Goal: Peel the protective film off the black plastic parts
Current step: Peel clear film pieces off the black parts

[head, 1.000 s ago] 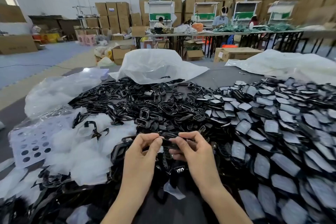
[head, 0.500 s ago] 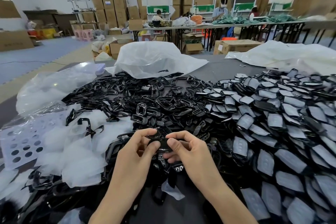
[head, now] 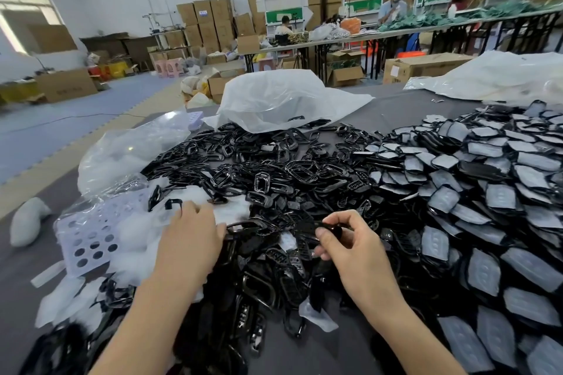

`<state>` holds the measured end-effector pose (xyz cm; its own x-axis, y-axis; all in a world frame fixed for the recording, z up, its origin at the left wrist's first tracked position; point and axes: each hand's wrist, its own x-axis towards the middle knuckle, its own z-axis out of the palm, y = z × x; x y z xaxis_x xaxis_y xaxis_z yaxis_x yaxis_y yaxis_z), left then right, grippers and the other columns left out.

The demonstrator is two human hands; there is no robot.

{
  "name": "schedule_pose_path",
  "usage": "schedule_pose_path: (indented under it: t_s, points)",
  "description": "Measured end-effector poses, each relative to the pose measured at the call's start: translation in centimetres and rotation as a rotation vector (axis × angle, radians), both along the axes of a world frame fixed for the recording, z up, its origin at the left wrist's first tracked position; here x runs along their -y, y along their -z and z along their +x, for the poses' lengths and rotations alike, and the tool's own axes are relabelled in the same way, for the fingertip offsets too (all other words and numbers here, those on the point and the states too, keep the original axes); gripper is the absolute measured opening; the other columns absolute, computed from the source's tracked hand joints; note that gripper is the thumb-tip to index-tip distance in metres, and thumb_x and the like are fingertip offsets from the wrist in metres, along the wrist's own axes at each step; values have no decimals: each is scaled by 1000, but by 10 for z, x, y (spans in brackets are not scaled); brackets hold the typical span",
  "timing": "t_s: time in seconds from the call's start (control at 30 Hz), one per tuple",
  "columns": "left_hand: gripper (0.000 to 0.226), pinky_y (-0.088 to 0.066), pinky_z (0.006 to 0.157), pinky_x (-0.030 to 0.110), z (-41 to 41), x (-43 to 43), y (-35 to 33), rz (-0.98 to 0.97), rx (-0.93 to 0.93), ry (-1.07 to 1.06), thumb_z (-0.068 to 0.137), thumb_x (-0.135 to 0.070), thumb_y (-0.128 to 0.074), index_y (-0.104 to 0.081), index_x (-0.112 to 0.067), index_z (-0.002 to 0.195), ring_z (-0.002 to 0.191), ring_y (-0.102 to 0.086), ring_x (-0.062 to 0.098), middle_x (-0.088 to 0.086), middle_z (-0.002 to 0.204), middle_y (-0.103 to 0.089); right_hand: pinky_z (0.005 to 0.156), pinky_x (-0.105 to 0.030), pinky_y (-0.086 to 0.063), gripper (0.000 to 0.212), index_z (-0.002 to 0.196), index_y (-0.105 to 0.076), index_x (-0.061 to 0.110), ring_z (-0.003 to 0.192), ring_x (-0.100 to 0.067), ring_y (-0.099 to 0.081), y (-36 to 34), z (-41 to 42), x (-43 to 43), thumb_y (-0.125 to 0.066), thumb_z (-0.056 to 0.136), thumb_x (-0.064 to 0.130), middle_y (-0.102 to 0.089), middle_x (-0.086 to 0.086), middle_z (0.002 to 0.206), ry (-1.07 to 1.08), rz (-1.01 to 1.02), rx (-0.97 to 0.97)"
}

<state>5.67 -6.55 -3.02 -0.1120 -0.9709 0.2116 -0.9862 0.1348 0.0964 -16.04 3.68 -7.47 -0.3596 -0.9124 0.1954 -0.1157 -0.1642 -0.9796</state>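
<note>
table point(head: 393, 109): grey top; heaps of parts and film are spread over most of it.
right hand point(head: 350, 250): closed in a pinch; black part point(head: 332, 227) is gripped between thumb and forefinger, other fingers are curled under.
black part: small, dark, glossy; held just above the near edge of the middle heap, right of centre; film on it cannot be made out.
left hand point(head: 192, 237): seen from the back, set over the edge of the film scraps point(head: 134, 231); fingertips are hidden, so the grip cannot be told.
ring frame point(head: 246, 223): black loop, lies just beside the left thumb; contact cannot be told.
bare frames point(head: 292, 170): big pile of glossy black loops, middle of table, runs down between both forearms.
covered parts point(head: 499, 201): pile at right, each piece is faced with pale grey film, overlapped like scales.
film scraps: white, crumpled, piled at left.
punched sheet point(head: 88, 240): lilac, round holes, partly buried under the scraps.
clear bag point(head: 128, 152): crumpled, far left of the piles.
white bag point(head: 274, 100): slumped behind the bare frames.
background: blurred; cardboard boxes point(head: 207, 18) are stacked by the wall, people are seated at a long table point(head: 380, 35).
</note>
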Motion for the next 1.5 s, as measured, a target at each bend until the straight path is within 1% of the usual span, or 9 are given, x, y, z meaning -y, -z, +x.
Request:
schedule_pose_path:
  t_s: [0.1, 0.23, 0.47, 0.57, 0.63, 0.8, 1.17, 1.37, 1.5]
  points:
    - [21, -45, 83, 36, 14, 13, -5, 151, -4, 16, 100, -28, -52, -63, -10, 106, 104, -59, 31, 11, 112, -54, 67, -11, -50, 14, 94, -61, 32, 65, -4, -68, 1, 0, 1, -68, 96, 20, -74, 7, 76, 10, -8, 16]
    - [10, -41, 74, 34, 25, 8, -4, 52, -131, 59, 97, -20, -56, -59, -21, 87, 92, -60, 24, 2, 99, -59, 68, -12, -51, 24, 89, -60, 43, 66, -6, -69, 1, 0, 1, -67, 96, 21, -74, 6, 77, 15, -11, 16]
    - [13, -41, 65, 9, 10, -21, -16, -181, -759, 193, 94, -23, -61, -53, -33, 91, 78, -58, 1, -9, 85, -62, 68, -16, -54, 20, 91, -62, 39, 71, -12, -73, -1, 1, 1, -68, 95, 20, -76, 1, 79, 20, -7, 88]
    - [17, -53, 73, 21, -18, -38, -16, 69, -1130, 258, 98, -23, -58, -62, -39, 99, 70, -63, 4, -6, 78, -67, 67, -17, -56, 11, 98, -63, 25, 74, -16, -75, -3, 1, 3, -69, 95, 17, -77, -1, 80, 12, -1, 193]
    - [19, -55, 78, 33, -38, -50, -9, 241, -1277, 305, 100, -17, -56, -70, -27, 92, 71, -64, 8, -6, 70, -68, 66, -18, -56, 11, 100, -63, 19, 74, -17, -76, -4, 0, 4, -70, 94, 14, -77, 0, 79, 6, -2, 277]
    - [31, -55, 72, 22, -67, -68, 19, 206, -1192, 407, 100, -14, -55, -57, -37, 120, 69, -66, 9, 0, 74, -67, 65, -19, -57, 11, 100, -64, 17, 77, -19, -76, -5, -6, 5, -71, 93, 13, -77, 3, 79, 68, -28, 386]
    - [17, -42, 84, 7, -71, -81, 29, -87, -869, 536, 92, -17, -68, -73, -32, 99, 101, -60, -3, -20, 103, -61, 69, -19, -57, 13, 102, -64, 17, 81, -18, -76, -2, -11, 5, -70, 94, 10, -76, 2, 78, 65, -50, 441]
    - [21, -50, 74, 13, -72, -84, 26, 85, -1194, 484, 96, -14, -63, -73, -32, 102, 85, -68, 5, -10, 92, -72, 63, -19, -57, 14, 99, -70, 23, 73, -16, -75, -9, -3, -1, -70, 93, 11, -77, -5, 80, -96, 0, 410]
    - [6, -54, 68, 19, -72, -82, 29, 103, -1369, 378, 94, -14, -67, -71, -18, 94, 74, -70, 11, 0, 83, -75, 75, -25, -60, 13, 94, -72, 28, 84, -25, -77, -10, 4, -3, -73, 90, 16, -77, -13, 89, -165, 17, 398]
